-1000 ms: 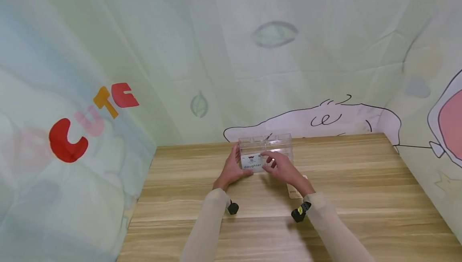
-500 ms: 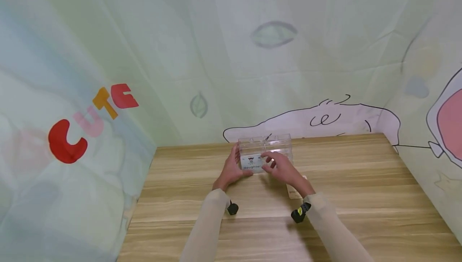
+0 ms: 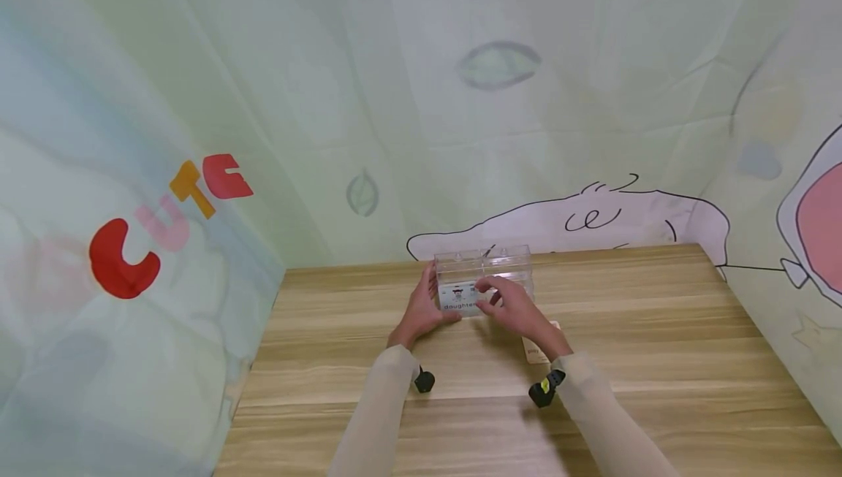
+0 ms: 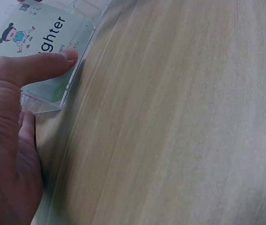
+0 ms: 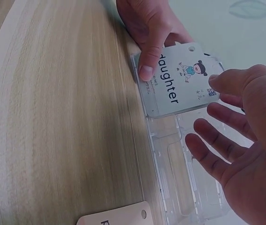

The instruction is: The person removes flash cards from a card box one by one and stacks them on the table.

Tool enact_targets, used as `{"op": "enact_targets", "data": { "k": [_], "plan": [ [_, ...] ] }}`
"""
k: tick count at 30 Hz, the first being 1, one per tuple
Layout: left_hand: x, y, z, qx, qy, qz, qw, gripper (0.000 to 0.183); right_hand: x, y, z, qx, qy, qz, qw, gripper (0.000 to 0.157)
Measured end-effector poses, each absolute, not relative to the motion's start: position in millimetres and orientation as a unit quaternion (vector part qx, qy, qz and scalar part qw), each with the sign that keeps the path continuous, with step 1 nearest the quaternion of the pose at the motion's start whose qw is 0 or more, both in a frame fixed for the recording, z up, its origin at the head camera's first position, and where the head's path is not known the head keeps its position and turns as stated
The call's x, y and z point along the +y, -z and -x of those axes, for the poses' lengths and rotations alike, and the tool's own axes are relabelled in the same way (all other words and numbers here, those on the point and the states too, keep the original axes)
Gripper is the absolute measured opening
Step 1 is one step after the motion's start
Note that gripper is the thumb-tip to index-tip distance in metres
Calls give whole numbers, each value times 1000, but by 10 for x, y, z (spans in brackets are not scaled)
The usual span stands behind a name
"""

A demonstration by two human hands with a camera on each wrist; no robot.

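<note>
While the table point(image 3: 473, 426) bears a box point(image 3: 506, 261), the backdrop point(image 3: 421, 134) seems cloth.

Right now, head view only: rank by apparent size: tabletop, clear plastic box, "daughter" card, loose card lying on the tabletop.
Largest to smallest:
1. Tabletop
2. Clear plastic box
3. Unranked: "daughter" card and loose card. Both are partly covered, so I can't say which looks larger.
</note>
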State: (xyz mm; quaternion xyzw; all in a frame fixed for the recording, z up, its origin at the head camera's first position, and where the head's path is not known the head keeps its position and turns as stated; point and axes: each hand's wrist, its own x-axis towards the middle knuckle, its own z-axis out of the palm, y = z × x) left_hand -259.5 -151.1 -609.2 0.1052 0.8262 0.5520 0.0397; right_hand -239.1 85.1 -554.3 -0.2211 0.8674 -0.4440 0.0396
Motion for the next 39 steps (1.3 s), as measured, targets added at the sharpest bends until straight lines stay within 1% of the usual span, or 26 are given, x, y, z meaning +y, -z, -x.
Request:
{"op": "enact_targets", "data": {
  "k": [6, 13, 14, 20, 21, 26, 31, 39],
  "plan": [
    [-1504, 6066, 2585, 829, -547, -106, 40, 127, 854, 5557, 2398, 863, 445, 237, 30, 26],
    [-1510, 6080, 2588, 831, -545, -104, 36, 126, 845, 5569, 2415, 857, 452, 246, 35, 23],
    [-1501, 6035, 2567, 830, -547, -103, 35, 126, 844, 5573, 2419, 856, 452, 247, 36, 23],
    [-1496, 6042, 2570, 829, -549, -99, 37, 126, 831, 5567, 2410, 859, 450, 240, 45, 28],
    [-1504, 6089, 2592, 831, -546, -97, 39, 127, 828, 5562, 2406, 859, 450, 238, 47, 29],
    [-1503, 6082, 2590, 832, -546, -95, 43, 128, 817, 5557, 2397, 858, 454, 234, 52, 28],
    [-1510, 6081, 2598, 836, -538, -95, 50, 127, 813, 5562, 2387, 857, 454, 238, 48, 27],
    [-1514, 6094, 2598, 832, -544, -103, 41, 126, 786, 5603, 2386, 848, 457, 267, 32, 24]
  ]
}}
